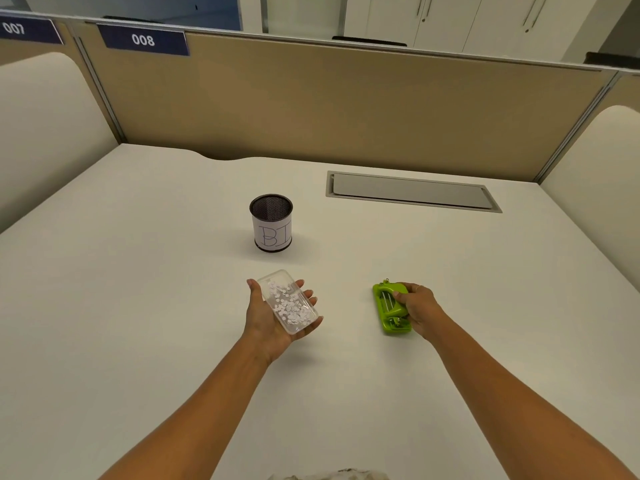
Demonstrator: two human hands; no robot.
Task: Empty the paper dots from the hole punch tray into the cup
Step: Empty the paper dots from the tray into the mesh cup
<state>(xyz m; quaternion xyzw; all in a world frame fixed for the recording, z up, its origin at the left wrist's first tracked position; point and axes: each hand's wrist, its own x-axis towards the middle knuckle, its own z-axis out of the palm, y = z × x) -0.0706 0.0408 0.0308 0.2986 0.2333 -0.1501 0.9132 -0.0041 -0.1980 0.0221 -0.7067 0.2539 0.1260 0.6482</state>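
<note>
My left hand [266,327] lies palm up above the desk and cradles a clear plastic tray [277,280], held roughly level, with several white paper dots [289,306] piled inside. A black mesh cup [271,222] with a white paper label stands upright on the desk just beyond that tray, its mouth open. My right hand [420,308] grips a green hole punch [389,308], which rests on the desk to the right with its underside and metal parts showing.
The white desk [138,271] has a grey cable flap [410,191] at the back right. A tan partition [346,98] closes the far edge, and rounded side panels stand at left and right.
</note>
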